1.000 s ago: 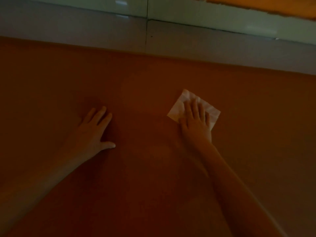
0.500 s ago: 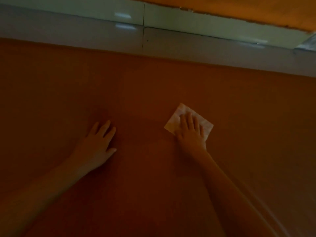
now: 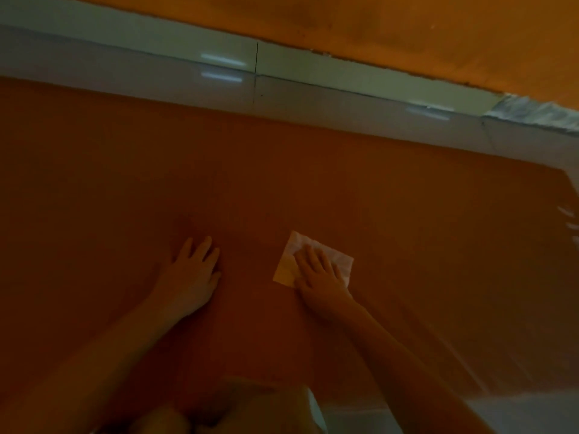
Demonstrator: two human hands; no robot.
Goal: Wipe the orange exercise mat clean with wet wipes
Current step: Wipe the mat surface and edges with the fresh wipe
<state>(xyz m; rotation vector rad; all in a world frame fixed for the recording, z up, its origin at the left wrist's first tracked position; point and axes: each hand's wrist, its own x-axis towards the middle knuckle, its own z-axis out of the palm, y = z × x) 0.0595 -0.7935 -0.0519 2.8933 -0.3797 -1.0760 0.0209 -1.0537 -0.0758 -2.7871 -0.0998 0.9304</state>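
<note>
Risk: wet wipe point(image 3: 338, 260) could bunch under uneven pressure, leaving orange mat point(image 3: 125, 183) patches missed. Right hand point(image 3: 319, 272) flat, pressing wipe; left hand point(image 3: 191, 277) flat on mat, empty.

Wet wipe point(image 3: 341, 260): near part hidden under R grip point(image 3: 319, 274). Orange mat point(image 3: 125, 183): cut off at left & bottom frame edges. Blurred shape point(image 3: 250, 405) at mat's near edge: unidentifiable.

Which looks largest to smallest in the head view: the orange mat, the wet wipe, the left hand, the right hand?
1. The orange mat, by far.
2. The left hand and right hand look alike; unranked.
3. The wet wipe: visible part smallest, partly under the right hand.
</note>
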